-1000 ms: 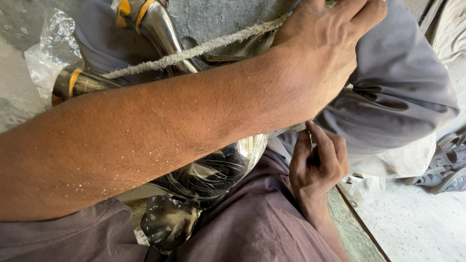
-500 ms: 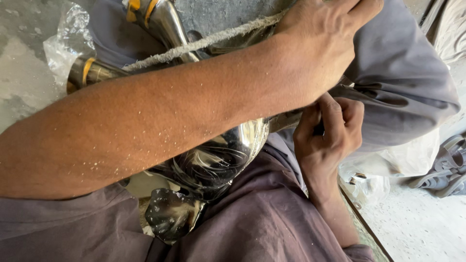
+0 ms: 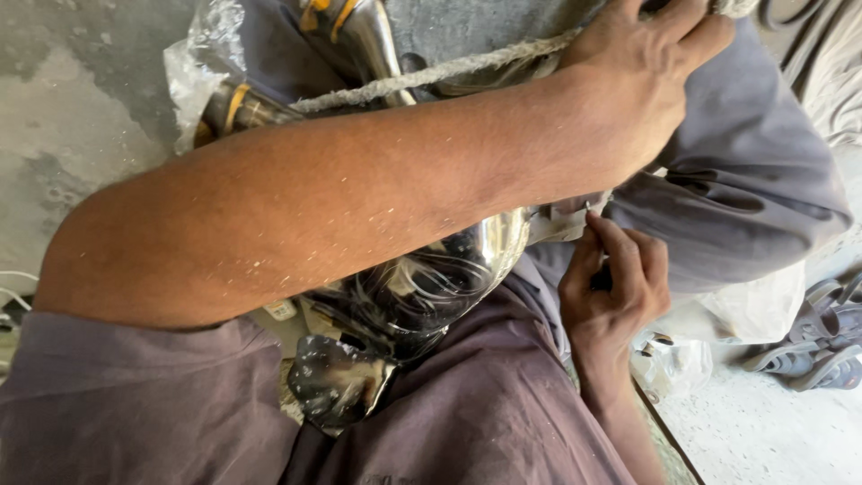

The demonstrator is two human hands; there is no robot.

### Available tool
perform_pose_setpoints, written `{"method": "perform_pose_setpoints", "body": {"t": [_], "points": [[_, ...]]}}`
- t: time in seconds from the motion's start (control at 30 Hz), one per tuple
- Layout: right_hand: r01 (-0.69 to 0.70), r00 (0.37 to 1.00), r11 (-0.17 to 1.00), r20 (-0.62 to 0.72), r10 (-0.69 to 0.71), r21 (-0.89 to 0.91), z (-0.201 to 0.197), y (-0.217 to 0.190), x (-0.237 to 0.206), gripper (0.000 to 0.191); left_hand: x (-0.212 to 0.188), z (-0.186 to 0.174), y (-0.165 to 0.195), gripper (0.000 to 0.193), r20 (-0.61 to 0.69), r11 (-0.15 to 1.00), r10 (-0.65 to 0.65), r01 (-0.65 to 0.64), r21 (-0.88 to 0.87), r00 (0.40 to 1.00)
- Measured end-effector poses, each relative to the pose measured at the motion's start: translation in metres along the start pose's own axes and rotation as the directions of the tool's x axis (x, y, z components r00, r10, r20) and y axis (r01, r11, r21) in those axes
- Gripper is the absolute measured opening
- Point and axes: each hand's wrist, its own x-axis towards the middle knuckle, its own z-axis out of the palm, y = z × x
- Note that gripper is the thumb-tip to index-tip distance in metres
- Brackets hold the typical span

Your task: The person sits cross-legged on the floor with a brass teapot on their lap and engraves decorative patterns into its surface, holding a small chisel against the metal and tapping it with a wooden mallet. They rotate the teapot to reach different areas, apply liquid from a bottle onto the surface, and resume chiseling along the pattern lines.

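Chrome exhaust pipe point(image 3: 422, 287) on lap, frame centre; looks heavy, rigid, slippery. Left hand point(image 3: 642, 90) upper right, fingers clamped on rope point(image 3: 431, 76). Right hand point(image 3: 615, 292) fingers pinched at pipe's bracket point(image 3: 561, 220); likely best hold.

The metal piece point(image 3: 422, 278) lies on the lap, under the left forearm. The left hand point(image 3: 637, 90) is above, on the rope point(image 3: 431, 76); the right hand point(image 3: 615, 292) is just right of the piece.
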Motion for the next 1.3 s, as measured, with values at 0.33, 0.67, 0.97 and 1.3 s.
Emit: {"method": "perform_pose_setpoints", "body": {"t": [0.33,0.67,0.97,1.3], "points": [[-0.021,1.000,0.999,-0.003,0.021,-0.032,0.002,0.004,0.002,0.015,0.006,0.026,-0.001,0.037,-0.141,1.000,-0.009,0.012,0.023,0.990],[-0.077,0.997,0.997,0.013,0.078,-0.013,-0.002,-0.005,0.001,0.017,0.008,0.013,-0.005,0.040,-0.036,0.999,0.035,-0.036,-0.023,0.999],[-0.029,1.000,0.998,0.010,0.029,-0.058,-0.001,0.000,0.004,0.014,0.008,0.008,-0.004,0.039,0.007,0.999,0.046,-0.046,-0.006,0.999],[0.040,0.999,0.998,0.007,-0.040,-0.052,-0.002,0.000,0.007,0.015,0.006,0.016,-0.008,0.037,-0.073,0.992,0.087,-0.093,-0.085,0.994]]}}
